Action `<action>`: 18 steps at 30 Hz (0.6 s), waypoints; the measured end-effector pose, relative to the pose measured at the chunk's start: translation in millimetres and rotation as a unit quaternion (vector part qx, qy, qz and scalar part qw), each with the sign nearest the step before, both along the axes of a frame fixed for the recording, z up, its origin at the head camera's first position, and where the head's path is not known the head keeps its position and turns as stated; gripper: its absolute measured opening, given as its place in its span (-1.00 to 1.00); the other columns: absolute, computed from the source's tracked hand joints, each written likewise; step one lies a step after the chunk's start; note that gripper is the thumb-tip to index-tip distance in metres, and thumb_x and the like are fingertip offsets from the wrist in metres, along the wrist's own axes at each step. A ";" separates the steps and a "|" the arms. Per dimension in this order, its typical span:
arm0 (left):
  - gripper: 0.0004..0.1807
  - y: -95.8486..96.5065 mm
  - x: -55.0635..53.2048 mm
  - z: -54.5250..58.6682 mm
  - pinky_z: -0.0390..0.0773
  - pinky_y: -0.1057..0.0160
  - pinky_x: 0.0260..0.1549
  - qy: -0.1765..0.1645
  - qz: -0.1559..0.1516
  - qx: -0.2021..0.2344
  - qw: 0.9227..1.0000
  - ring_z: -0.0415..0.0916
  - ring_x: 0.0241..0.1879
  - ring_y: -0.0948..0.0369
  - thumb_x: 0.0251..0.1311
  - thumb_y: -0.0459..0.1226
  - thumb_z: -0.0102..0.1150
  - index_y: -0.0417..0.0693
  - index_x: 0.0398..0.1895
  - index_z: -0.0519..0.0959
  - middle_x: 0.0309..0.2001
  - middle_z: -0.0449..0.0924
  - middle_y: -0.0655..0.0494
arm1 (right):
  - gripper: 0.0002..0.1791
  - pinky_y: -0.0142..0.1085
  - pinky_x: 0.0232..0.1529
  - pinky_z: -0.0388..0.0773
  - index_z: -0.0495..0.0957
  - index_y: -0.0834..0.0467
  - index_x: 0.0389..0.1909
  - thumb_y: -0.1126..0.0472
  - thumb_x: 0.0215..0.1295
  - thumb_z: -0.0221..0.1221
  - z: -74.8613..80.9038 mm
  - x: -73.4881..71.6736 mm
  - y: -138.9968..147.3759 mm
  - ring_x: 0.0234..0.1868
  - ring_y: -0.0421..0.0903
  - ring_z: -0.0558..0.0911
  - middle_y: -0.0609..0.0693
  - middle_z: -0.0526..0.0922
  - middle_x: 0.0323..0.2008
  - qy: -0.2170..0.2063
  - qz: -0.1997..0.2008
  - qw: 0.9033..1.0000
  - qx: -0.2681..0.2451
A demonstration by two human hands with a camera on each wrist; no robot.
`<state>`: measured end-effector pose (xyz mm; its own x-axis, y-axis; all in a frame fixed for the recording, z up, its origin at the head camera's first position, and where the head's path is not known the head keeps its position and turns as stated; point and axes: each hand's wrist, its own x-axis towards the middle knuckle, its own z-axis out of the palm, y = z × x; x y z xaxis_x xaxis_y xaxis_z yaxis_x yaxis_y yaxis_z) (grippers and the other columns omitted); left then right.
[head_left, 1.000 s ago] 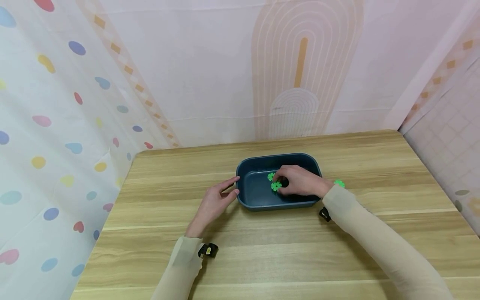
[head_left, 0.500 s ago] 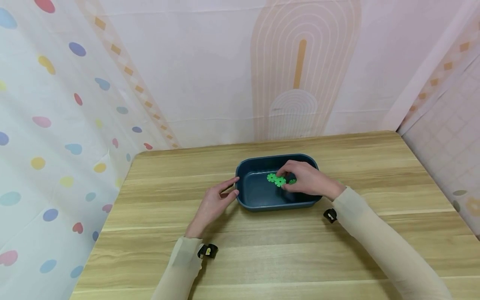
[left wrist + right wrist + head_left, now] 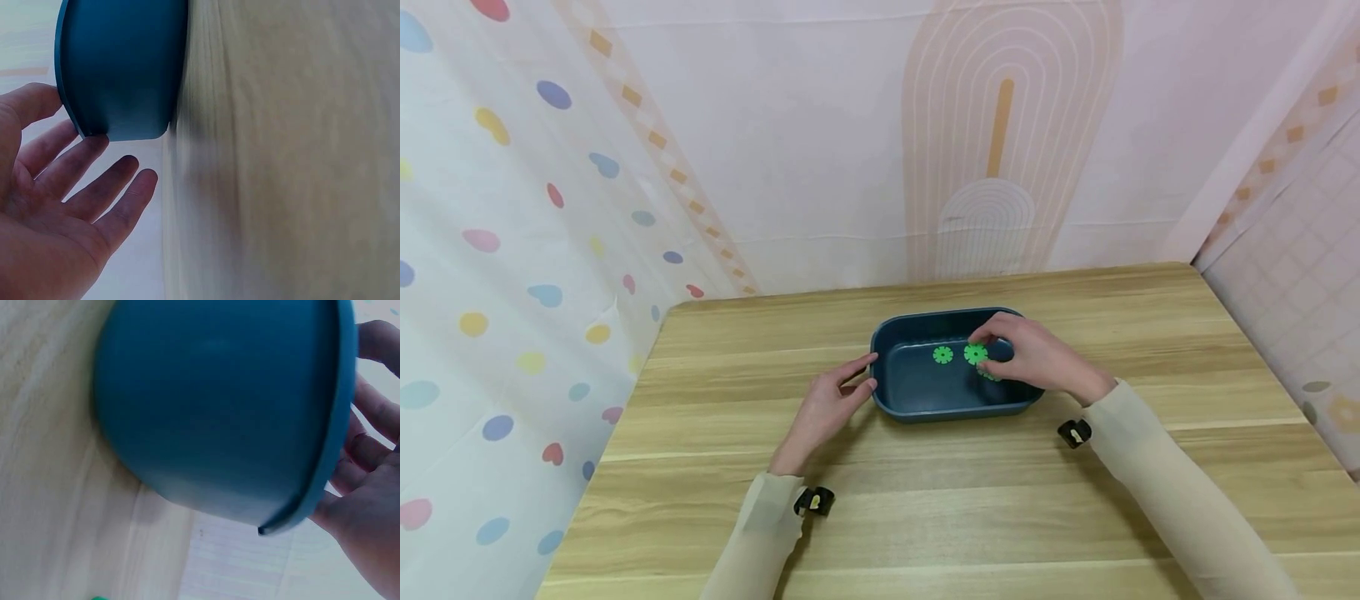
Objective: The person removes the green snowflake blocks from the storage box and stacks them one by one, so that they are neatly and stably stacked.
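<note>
A dark blue rectangular tray (image 3: 917, 398) sits on the table. My left hand (image 3: 827, 408) is at its left end, thumb and fingertips touching the rim, the other fingers loosely extended in the left wrist view. Inside the tray, my right hand (image 3: 1030, 354) pinches a green flower-shaped disc (image 3: 975, 354) between thumb and forefinger. One more green disc (image 3: 942, 355) lies flat on the tray floor to its left. Another green disc (image 3: 989, 376) shows partly under the right thumb. In the right wrist view, the tray's outer wall (image 3: 219, 412) hides the fingertips.
The wood-grain table (image 3: 925, 500) carries the tray near its far side. A small bit of green (image 3: 99, 598) shows on the table outside the tray in the right wrist view. Patterned curtains (image 3: 820, 167) hang behind the table and to the left.
My right hand has moved right inside the tray with the pinched disc, away from the disc lying on the left. A disc beneath the hand has come partly into view. The left hand stays put.
</note>
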<state>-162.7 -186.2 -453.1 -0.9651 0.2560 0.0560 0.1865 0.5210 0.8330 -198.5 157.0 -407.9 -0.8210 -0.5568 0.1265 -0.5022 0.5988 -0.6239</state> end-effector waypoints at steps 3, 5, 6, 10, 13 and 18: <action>-0.52 0.8 0.3 0.6 0.67 0.00 0.06 -0.001 0.001 -0.001 1.000 0.65 0.14 -0.06 0.49 -0.17 0.19 0.05 0.43 0.53 0.40 0.47 -0.13 | -0.64 0.06 0.08 0.60 0.66 0.19 0.10 0.25 0.29 0.38 0.7 2.6 5.2 0.00 0.09 0.59 0.03 0.64 -0.02 0.003 -0.011 1.000 -0.006; -0.52 1.1 0.3 0.3 0.68 0.01 0.06 -0.002 0.001 0.000 1.000 0.65 0.14 -0.06 0.49 -0.17 0.19 0.05 0.43 0.53 0.40 0.47 -0.12 | -0.64 0.09 0.09 0.60 0.66 0.20 0.10 0.27 0.29 0.39 0.5 4.6 8.9 0.00 0.12 0.58 0.05 0.64 0.00 0.003 -0.019 1.000 -0.014; -0.51 1.3 0.3 0.2 0.68 0.01 0.06 -0.002 0.001 0.000 1.000 0.65 0.14 -0.06 0.49 -0.17 0.19 0.05 0.43 0.53 0.40 0.47 -0.12 | -0.64 0.11 0.09 0.59 0.66 0.20 0.10 0.28 0.29 0.39 0.1 5.5 10.9 0.01 0.13 0.58 0.05 0.64 0.01 0.004 -0.023 1.000 -0.017; -0.51 1.7 0.0 -0.6 0.67 0.01 0.07 0.000 0.001 0.001 1.000 0.64 0.16 -0.07 0.48 -0.18 0.20 0.03 0.44 0.52 0.41 0.46 -0.13 | -0.64 0.13 0.09 0.58 0.67 0.19 0.09 0.29 0.28 0.40 -1.8 9.0 18.0 0.01 0.15 0.57 0.06 0.65 0.01 0.010 -0.037 0.999 -0.032; -0.51 1.9 0.0 -0.3 0.66 0.01 0.08 0.004 0.001 0.003 1.000 0.63 0.17 -0.06 0.48 -0.19 0.20 0.01 0.43 0.53 0.40 0.47 -0.13 | -0.65 0.12 0.06 0.58 0.68 0.18 0.08 0.29 0.28 0.40 -2.5 11.4 23.1 -0.01 0.14 0.58 0.04 0.65 -0.01 0.017 -0.043 0.998 -0.039; -0.52 1.5 -0.1 0.0 0.65 0.02 0.09 0.007 -0.001 0.006 1.000 0.62 0.20 -0.05 0.48 -0.20 0.20 -0.01 0.42 0.54 0.40 0.47 -0.13 | -0.65 0.09 0.05 0.58 0.67 0.19 0.08 0.29 0.29 0.40 -2.3 15.3 31.4 0.00 0.09 0.58 0.04 0.65 -0.03 0.023 -0.053 0.997 -0.045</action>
<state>-162.8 -184.7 -453.1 -0.9639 0.2563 0.0723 0.1986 0.5109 0.8364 -183.2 188.4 -410.2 -0.8671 -0.4518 0.2101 -0.4678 0.5929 -0.6555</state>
